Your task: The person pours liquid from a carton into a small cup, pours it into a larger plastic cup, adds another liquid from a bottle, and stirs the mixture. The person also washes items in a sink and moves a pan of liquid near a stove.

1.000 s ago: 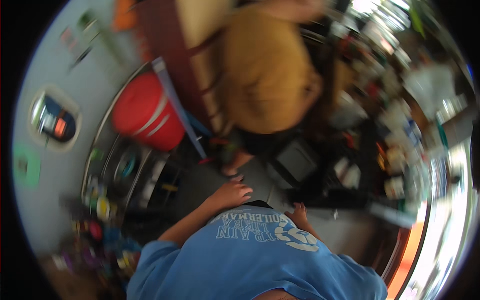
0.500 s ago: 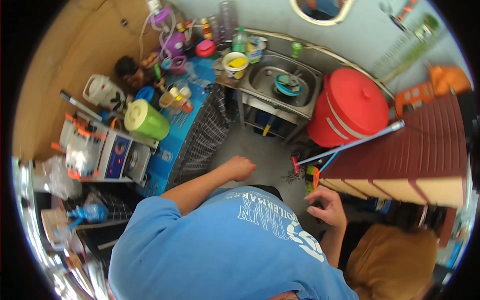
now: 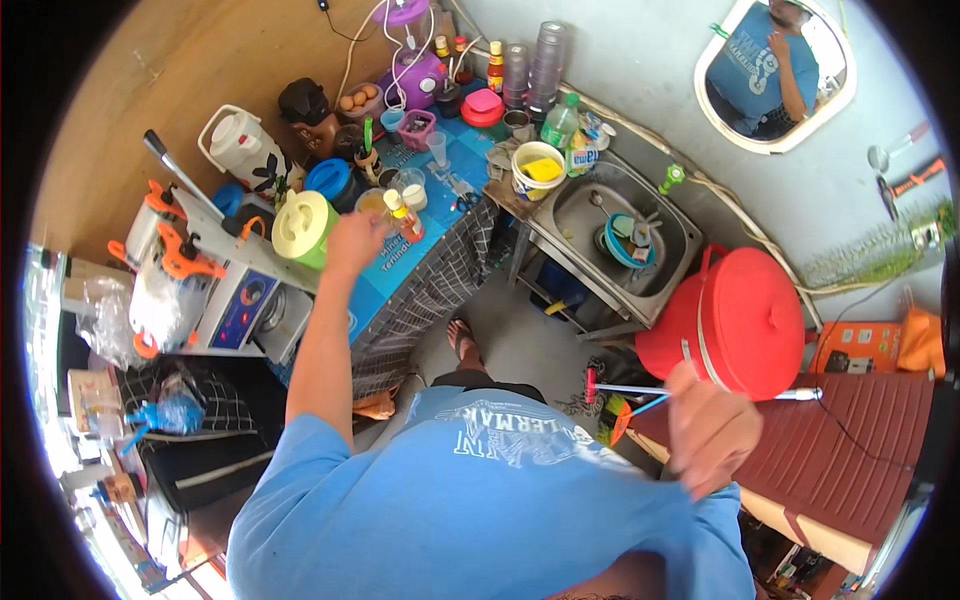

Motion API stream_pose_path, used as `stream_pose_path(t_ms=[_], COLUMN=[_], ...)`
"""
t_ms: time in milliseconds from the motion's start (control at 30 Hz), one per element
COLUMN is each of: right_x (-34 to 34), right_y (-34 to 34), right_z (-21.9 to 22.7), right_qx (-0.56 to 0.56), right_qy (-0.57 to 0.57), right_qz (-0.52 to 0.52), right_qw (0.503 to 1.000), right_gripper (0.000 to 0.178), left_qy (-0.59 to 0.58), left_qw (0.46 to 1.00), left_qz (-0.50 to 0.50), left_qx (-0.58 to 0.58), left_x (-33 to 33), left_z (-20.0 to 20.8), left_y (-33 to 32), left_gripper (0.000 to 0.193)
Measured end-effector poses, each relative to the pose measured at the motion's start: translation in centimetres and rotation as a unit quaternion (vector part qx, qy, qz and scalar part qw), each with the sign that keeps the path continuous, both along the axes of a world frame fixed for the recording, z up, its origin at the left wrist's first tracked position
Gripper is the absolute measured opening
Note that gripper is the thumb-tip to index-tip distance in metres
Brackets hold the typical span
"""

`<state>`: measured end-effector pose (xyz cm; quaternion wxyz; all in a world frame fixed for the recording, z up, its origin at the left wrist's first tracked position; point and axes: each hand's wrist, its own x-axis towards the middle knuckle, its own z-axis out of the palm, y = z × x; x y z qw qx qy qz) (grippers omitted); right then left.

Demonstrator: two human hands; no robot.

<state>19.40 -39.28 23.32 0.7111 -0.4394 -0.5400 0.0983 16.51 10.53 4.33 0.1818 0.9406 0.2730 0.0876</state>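
My left hand [image 3: 357, 240] is over the blue-covered table, beside a green lidded pitcher [image 3: 305, 228]. Close to its fingers stand a plastic cup [image 3: 371, 201] and a yellow-capped sauce bottle [image 3: 404, 212]. Its fingers are partly hidden and blurred, so any hold there cannot be made out. My right hand [image 3: 712, 425] is raised at the right of my body, smeared by motion, fingers curled. A fold of my blue t-shirt [image 3: 450, 500] stretches up to its fingertips, which seem to pinch the cloth.
Behind the table's right end is a metal sink [image 3: 585, 225] with a turquoise bowl [image 3: 628, 240]. A big red lidded bucket [image 3: 740, 320] stands right of it. A mop handle [image 3: 640, 389] lies near a brown ribbed cabinet [image 3: 800, 450]. A sealing machine [image 3: 235, 305] sits left.
My left hand has moved up and left, from above the floor to the table beside the pitcher. My right hand has risen and gone right, drawing shirt cloth. The view has shifted.
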Motion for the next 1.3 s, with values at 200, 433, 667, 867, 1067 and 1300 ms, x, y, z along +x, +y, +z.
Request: stream_pose_path(t_ms=[200,433,667,867,1067,1300], right_x=[9.3,12.9,19.2,23.8,27.8,25.8], right_y=[9.0,18.9,22.6,30.0,40.3,49.0], right_z=[-1.4,-9.7,-18.5,-28.7,-39.9,-41.5], right_qx=[0.004,-0.256,-0.393,-0.528,-0.453,-0.411], right_qy=[0.015,0.296,0.442,0.151,0.004,0.051], right_qz=[0.175,0.012,-0.016,-0.038,-0.020,0.022], right_qw=[0.984,0.920,0.806,0.835,0.891,0.910], right_gripper=[0.019,0.010,0.011,0.030,0.078,0.104], left_qy=[-0.106,0.039,-0.071,-0.165,-0.207,-0.123], left_qw=[0.977,0.997,0.993,0.970,0.955,0.992], left_qz=[0.164,0.053,0.008,0.019,0.199,0.011], left_qx=[0.090,0.044,0.091,0.176,0.066,-0.028], left_x=[12.9,19.1,17.9,14.9,11.3,12.4], left_z=[-5.4,-10.2,-4.7,-1.9,3.7,-1.5], left_y=[18.7,26.7,26.7,23.4,14.2,8.4], left_gripper=[0.024,0.020,0.019,0.015,0.014,0.010])
